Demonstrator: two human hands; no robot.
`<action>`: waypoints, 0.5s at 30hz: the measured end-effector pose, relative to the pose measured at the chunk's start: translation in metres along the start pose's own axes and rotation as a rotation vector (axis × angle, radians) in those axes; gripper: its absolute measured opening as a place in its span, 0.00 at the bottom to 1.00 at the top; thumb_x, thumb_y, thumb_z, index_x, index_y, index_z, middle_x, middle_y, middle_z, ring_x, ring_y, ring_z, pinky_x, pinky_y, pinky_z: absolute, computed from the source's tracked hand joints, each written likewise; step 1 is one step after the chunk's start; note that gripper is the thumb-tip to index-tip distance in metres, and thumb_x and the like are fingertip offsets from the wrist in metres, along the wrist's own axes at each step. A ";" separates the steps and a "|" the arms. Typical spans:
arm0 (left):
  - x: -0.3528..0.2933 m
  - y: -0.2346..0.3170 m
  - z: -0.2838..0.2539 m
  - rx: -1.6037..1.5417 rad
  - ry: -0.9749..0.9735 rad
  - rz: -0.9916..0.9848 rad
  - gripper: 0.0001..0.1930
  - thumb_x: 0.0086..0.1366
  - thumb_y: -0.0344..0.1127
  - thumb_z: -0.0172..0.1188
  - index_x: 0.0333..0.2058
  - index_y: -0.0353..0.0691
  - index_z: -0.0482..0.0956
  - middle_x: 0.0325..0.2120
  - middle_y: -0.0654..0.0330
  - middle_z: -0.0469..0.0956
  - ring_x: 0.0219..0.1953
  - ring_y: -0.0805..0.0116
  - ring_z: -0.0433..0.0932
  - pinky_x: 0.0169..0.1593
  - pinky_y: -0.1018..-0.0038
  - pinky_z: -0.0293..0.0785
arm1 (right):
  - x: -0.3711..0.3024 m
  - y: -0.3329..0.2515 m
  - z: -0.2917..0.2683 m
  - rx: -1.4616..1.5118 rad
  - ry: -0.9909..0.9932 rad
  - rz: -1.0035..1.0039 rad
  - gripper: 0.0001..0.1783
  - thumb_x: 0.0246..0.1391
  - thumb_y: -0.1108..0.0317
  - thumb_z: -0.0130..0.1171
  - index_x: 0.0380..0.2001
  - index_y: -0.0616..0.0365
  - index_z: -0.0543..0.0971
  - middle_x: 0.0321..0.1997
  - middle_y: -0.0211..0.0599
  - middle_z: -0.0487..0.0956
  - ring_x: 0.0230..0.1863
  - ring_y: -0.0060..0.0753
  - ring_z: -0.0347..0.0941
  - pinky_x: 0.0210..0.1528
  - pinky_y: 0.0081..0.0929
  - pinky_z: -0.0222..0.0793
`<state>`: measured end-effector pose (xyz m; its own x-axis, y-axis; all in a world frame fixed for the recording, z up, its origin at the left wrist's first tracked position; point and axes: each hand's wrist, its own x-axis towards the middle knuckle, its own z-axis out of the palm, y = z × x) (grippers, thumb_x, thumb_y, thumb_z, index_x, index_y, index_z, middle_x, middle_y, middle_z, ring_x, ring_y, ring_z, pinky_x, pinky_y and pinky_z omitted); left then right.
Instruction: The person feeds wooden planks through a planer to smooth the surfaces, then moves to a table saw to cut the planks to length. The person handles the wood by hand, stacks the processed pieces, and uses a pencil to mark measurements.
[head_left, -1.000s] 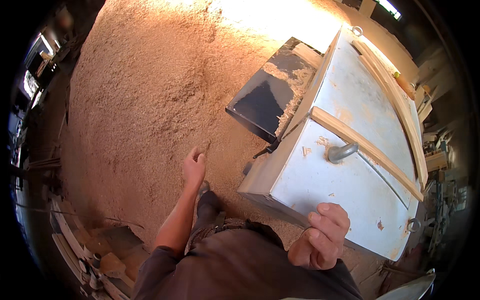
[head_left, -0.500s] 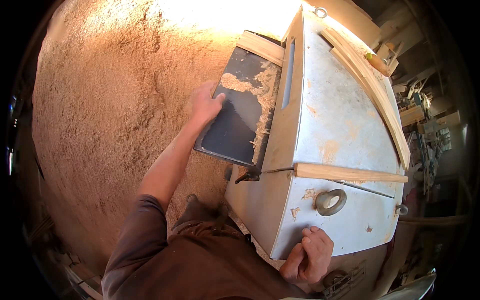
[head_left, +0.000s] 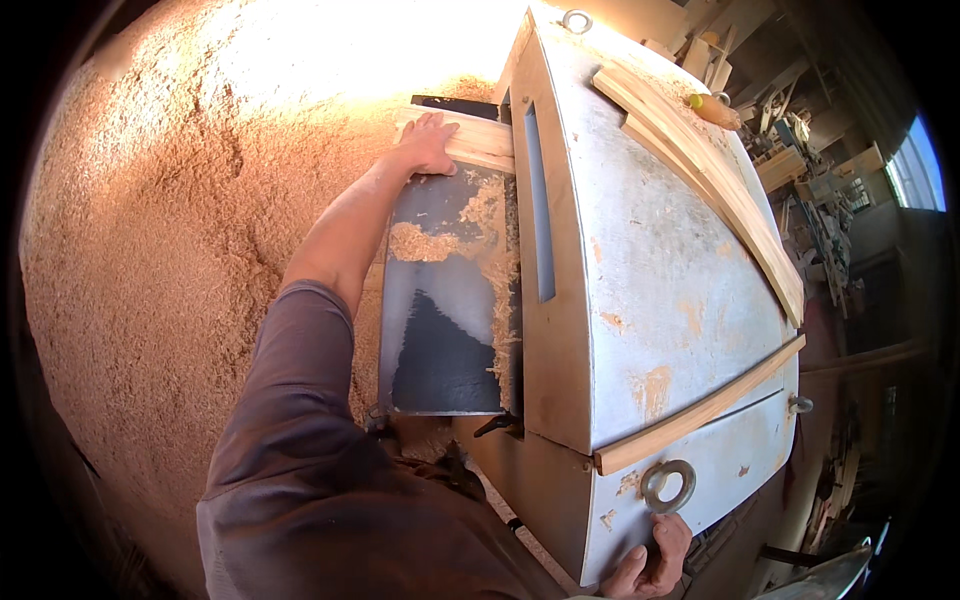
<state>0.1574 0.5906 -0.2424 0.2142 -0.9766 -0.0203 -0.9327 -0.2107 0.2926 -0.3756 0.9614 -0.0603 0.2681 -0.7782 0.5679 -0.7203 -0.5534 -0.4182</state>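
Note:
My left hand (head_left: 428,145) lies across a pale wooden board (head_left: 482,142) that sticks out of the machine's side, fingers spread over its top. The board lies across the far part of a dark metal table (head_left: 440,375), which is strewn with wood shavings (head_left: 425,243). My right hand (head_left: 655,558) is loosely closed with nothing visible in it. It is at the near end of the white machine (head_left: 660,230), just below a metal lifting ring (head_left: 668,487).
Wooden strips (head_left: 710,180) lie along the machine's top, and another strip (head_left: 700,405) crosses its near part. A yellowish bottle (head_left: 715,110) lies at the far right edge. A large heap of sawdust (head_left: 170,260) fills the left. Wood offcuts (head_left: 780,170) clutter the background.
My left hand has moved away from the dark table's left edge to the far board, which now extends farther left. My right hand stays curled by the machine's near end. The view has shifted.

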 end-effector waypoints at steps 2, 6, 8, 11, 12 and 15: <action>0.031 -0.003 -0.003 -0.002 -0.098 0.033 0.57 0.46 0.48 0.76 0.75 0.53 0.56 0.78 0.48 0.42 0.80 0.51 0.36 0.78 0.51 0.36 | -0.006 0.006 0.005 -0.023 0.066 0.024 0.17 0.58 0.69 0.57 0.46 0.73 0.79 0.44 0.61 0.80 0.43 0.57 0.77 0.50 0.48 0.73; 0.059 -0.009 -0.019 -0.006 -0.269 0.082 0.62 0.41 0.44 0.80 0.76 0.52 0.54 0.78 0.45 0.37 0.80 0.50 0.33 0.79 0.53 0.32 | -0.011 0.006 0.001 -0.143 0.001 0.163 0.18 0.60 0.66 0.55 0.48 0.69 0.79 0.48 0.54 0.80 0.49 0.52 0.75 0.55 0.47 0.70; 0.066 -0.016 -0.019 0.041 -0.221 0.173 0.60 0.43 0.49 0.78 0.75 0.48 0.56 0.73 0.45 0.51 0.76 0.47 0.46 0.77 0.53 0.42 | -0.019 0.006 0.006 -0.150 0.049 0.288 0.19 0.59 0.63 0.54 0.44 0.69 0.79 0.47 0.50 0.80 0.52 0.45 0.72 0.59 0.41 0.62; 0.048 -0.028 -0.010 0.118 -0.120 0.265 0.55 0.48 0.58 0.73 0.72 0.42 0.61 0.64 0.44 0.62 0.69 0.46 0.58 0.72 0.53 0.54 | -0.021 0.004 0.010 -0.128 0.099 0.327 0.18 0.59 0.63 0.55 0.43 0.69 0.80 0.46 0.49 0.80 0.51 0.44 0.72 0.59 0.40 0.63; 0.036 -0.032 -0.009 0.147 -0.070 0.295 0.54 0.49 0.61 0.71 0.71 0.41 0.63 0.61 0.43 0.65 0.66 0.46 0.61 0.70 0.53 0.57 | -0.015 0.001 0.012 -0.146 0.088 0.310 0.17 0.60 0.63 0.54 0.43 0.69 0.80 0.45 0.47 0.80 0.50 0.42 0.72 0.58 0.38 0.63; -0.024 -0.020 -0.024 0.204 -0.019 0.209 0.49 0.51 0.66 0.68 0.65 0.38 0.71 0.54 0.39 0.72 0.61 0.44 0.66 0.64 0.54 0.65 | -0.011 0.003 0.013 -0.088 0.144 0.283 0.12 0.51 0.73 0.57 0.39 0.67 0.80 0.41 0.49 0.81 0.46 0.48 0.74 0.52 0.42 0.70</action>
<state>0.1777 0.6192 -0.2249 0.0073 -1.0000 0.0018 -0.9955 -0.0071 0.0941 -0.3721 0.9648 -0.0772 -0.0391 -0.8441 0.5347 -0.8077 -0.2884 -0.5143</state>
